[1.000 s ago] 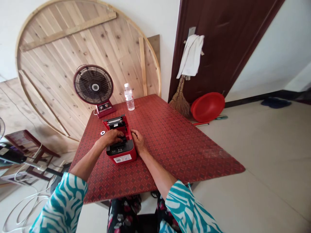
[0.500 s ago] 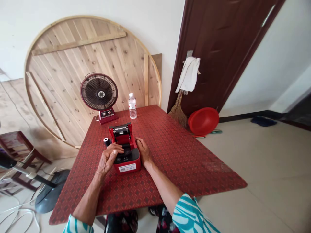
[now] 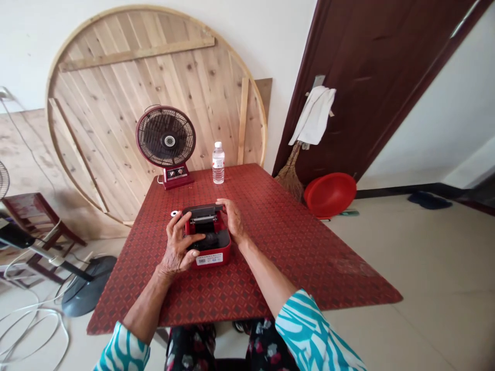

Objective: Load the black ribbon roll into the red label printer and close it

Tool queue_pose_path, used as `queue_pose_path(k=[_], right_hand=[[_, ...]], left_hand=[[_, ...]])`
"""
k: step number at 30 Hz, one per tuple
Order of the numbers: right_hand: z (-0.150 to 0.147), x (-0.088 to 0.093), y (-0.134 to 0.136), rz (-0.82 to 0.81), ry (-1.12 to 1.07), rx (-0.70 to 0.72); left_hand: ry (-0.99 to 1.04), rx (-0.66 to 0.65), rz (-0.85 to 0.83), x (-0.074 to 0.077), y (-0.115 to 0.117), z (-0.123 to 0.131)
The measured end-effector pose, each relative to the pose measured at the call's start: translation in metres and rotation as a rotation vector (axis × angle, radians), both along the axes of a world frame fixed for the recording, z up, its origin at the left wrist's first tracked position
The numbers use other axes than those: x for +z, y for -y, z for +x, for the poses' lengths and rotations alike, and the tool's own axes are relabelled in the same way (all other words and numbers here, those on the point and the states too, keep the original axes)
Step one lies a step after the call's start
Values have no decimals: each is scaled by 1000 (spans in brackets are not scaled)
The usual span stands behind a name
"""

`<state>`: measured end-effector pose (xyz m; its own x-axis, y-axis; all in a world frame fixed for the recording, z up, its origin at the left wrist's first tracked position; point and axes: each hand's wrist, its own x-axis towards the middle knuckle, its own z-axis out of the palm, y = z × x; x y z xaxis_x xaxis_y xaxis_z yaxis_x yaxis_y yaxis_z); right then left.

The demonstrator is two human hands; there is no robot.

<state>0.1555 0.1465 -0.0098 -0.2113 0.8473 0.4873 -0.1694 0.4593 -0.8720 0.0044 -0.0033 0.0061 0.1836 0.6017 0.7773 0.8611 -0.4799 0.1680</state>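
A red and black label printer [image 3: 212, 257] rests on the table, its hinged lid [image 3: 204, 212] tilted partly down over the paper bay. My left hand [image 3: 178, 247] is at the printer's left side with its fingers spread. Some of its fingertips reach the lid's left edge, and another finger extends over the dark front part. On the opposite side, my right hand [image 3: 234, 220] is closed around the lid's right corner. Just behind my left fingers, a small roll [image 3: 175, 213] with a white end shows, partly hidden.
A red patterned cloth covers the table [image 3: 294, 257]. A desk fan [image 3: 167, 141] and a water bottle [image 3: 218, 164] stand at its back. A round wooden tabletop [image 3: 193, 87] leans on the wall. Right of the table are a broom [image 3: 291, 175] and a red basin [image 3: 332, 195].
The printer lid has swung down from upright towards the body. Both my hands have moved up from the printer's body to the lid's sides. The camera view has shifted slightly.
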Motion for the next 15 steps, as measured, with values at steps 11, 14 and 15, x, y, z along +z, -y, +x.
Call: queue_pose_path(k=[11,14,15], right_hand=[[10,-18,33,59,-2,-94],[11,-21,33,73,-17,-84],[11,-21,33,74,-20,-80]], left_hand=[[161,126,-30,-8,-8,-15],[173,134,-47,-9,-8,-15],[175,129,-56,-10,-7,-15]])
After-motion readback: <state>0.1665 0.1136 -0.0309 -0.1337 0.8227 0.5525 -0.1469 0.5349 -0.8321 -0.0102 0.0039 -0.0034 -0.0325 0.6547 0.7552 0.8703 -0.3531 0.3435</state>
